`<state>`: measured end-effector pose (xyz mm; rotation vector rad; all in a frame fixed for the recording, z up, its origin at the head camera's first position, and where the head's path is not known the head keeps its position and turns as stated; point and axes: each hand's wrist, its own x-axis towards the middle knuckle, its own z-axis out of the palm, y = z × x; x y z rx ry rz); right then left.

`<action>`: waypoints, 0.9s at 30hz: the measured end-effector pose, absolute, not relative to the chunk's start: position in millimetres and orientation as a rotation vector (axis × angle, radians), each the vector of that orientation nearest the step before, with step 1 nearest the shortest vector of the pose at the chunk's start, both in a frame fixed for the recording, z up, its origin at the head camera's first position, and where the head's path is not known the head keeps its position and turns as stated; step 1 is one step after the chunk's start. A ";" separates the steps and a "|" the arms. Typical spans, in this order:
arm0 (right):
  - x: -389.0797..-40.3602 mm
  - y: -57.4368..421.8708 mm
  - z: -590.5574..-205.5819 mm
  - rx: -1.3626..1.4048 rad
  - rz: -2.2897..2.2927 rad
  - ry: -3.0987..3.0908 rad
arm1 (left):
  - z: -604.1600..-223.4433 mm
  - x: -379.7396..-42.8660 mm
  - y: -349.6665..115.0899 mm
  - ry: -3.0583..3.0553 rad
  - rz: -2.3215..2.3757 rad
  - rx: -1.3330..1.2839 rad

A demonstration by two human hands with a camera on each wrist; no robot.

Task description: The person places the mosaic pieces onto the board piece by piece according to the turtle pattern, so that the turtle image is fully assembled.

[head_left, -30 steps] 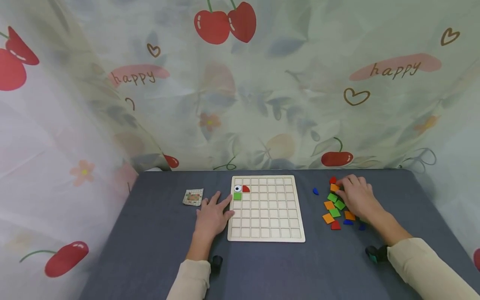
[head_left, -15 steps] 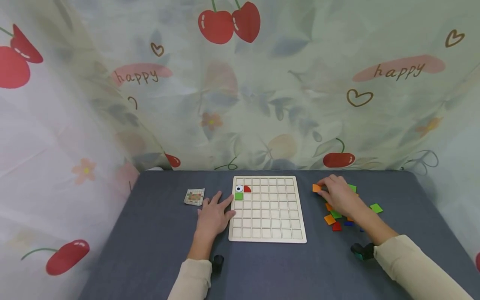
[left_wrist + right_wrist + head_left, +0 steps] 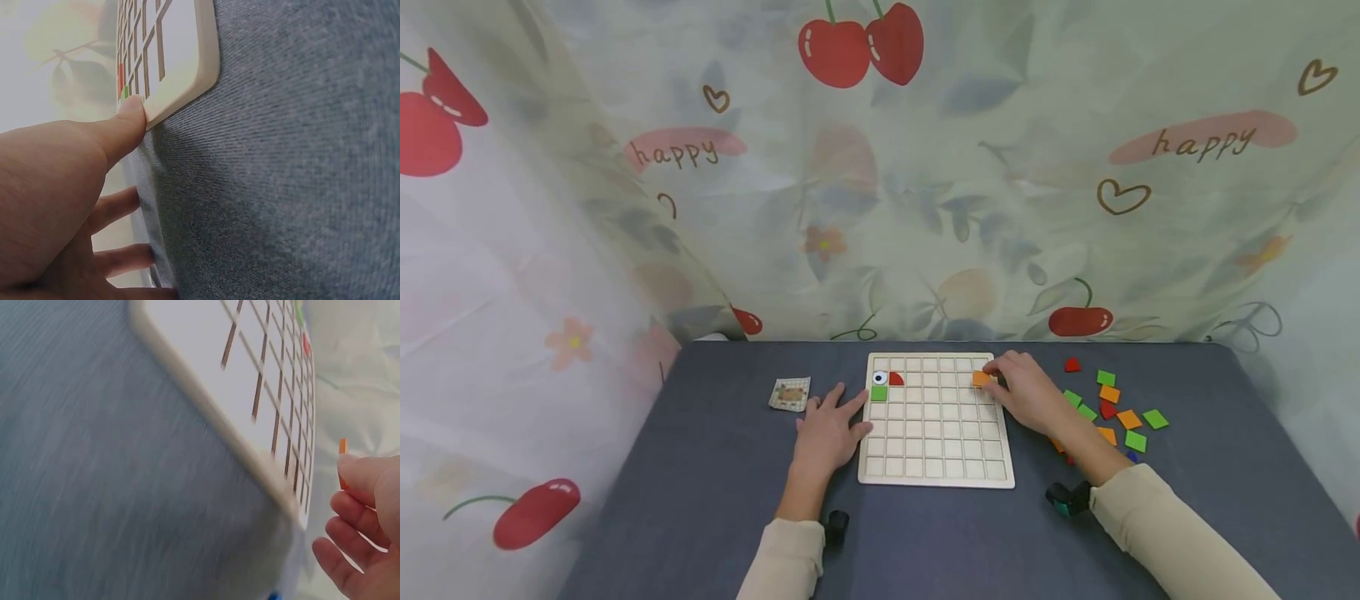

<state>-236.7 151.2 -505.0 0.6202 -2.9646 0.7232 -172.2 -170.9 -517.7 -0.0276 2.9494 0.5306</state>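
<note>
A pale wooden grid board [image 3: 934, 421] lies on the dark grey cloth. In its upper left cells sit a white eye tile [image 3: 880, 378], a red quarter-round tile [image 3: 897, 379] and a green square tile [image 3: 879, 393]. My left hand [image 3: 826, 433] is spread flat beside the board, its thumb [image 3: 128, 119] touching the left edge. Over the board's upper right corner, my right hand [image 3: 1026, 392] pinches an orange square tile [image 3: 981, 379] between thumb and fingertips. The right wrist view shows this orange tile [image 3: 342, 462] edge-on, held above the board.
Several loose green, orange, red and blue tiles, such as a green one [image 3: 1155, 419], lie scattered right of the board, some hidden behind my right forearm. A small printed card [image 3: 789, 394] lies to the left. A patterned curtain [image 3: 925, 208] hangs behind the table.
My right hand has picked the orange tile out of the loose pile and carried it left to the board. The pile's tiles have spread apart. My left hand keeps its place.
</note>
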 end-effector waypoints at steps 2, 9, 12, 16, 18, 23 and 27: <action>-238.3 140.9 -505.3 0.622 0.748 -2.970 | -516.9 -172.1 -171.1 2.952 0.526 -0.031; -241.4 107.7 -508.6 0.696 0.719 -2.999 | -516.5 -171.8 -171.1 2.955 0.532 -0.034; -239.8 94.6 -508.7 0.730 0.686 -3.014 | -516.1 -171.3 -170.5 2.947 0.541 -0.035; -238.9 76.7 -511.1 0.776 0.642 -3.003 | -515.6 -170.2 -170.3 2.945 0.539 -0.041; -239.1 68.0 -512.8 0.798 0.617 -2.993 | -515.5 -169.8 -170.4 2.948 0.532 -0.044; -239.5 49.2 -517.1 0.843 0.584 -2.968 | -516.2 -170.5 -169.6 2.954 0.510 -0.047; -240.5 38.3 -520.7 0.861 0.563 -2.932 | -517.7 -171.8 -169.3 2.960 0.496 -0.048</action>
